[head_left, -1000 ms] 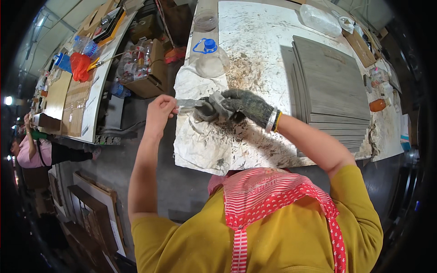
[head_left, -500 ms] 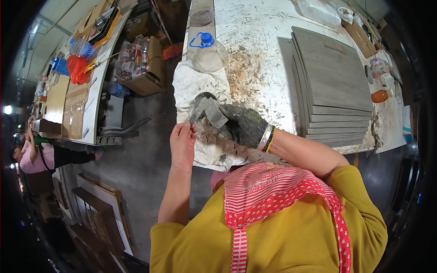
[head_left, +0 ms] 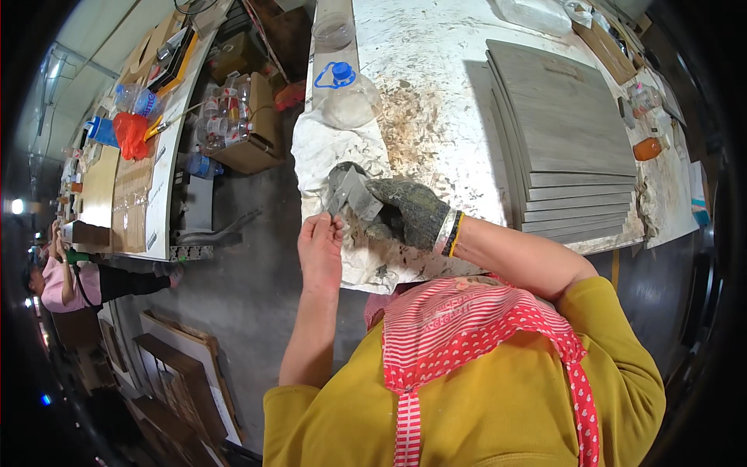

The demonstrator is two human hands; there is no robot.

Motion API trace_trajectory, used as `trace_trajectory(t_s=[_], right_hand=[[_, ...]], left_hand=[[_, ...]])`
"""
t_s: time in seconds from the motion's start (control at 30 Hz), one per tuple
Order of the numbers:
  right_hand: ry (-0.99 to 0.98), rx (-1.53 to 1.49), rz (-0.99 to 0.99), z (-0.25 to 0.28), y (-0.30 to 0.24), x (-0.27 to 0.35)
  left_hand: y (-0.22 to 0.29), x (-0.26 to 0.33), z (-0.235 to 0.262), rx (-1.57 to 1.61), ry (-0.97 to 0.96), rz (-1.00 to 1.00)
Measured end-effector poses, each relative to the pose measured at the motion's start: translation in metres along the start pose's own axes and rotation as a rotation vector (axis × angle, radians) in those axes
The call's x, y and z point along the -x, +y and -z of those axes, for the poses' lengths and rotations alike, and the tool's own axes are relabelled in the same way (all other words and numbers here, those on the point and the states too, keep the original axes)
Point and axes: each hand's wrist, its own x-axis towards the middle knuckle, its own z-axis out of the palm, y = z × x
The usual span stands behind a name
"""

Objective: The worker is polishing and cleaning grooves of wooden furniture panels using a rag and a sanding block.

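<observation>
Two hands met at the near table edge: gloved right hand closed around a small grey scraper, bare left hand pinching its lower edge. Lay just above the left fingertips, over white cloth. Sat well apart from stacked grey boards.

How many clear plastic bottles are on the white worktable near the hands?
1: a clear plastic bottle with a blue cap, on the white worktable beyond the hands. Others may be hidden.
</observation>
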Motion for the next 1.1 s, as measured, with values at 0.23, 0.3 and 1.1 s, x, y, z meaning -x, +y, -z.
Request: trace_trajectory(t_s=[0.23,0.3,1.1], right_hand=[[0.146,1.234,0.542,-0.007,-0.026,0.002],[0.073,1.401,0.875,-0.003,-0.029,-0.012],[-0.179,1.15,0.332,0.016,-0.077,-0.028]], left_hand=[[0.016,-0.01,0.002,-0.438,0.093,-0.26],[0.022,-0.011,-0.005,-0.613,0.051,-0.38],[0.068,-0.052,-0.01,-0.812,-0.068,-0.315]])
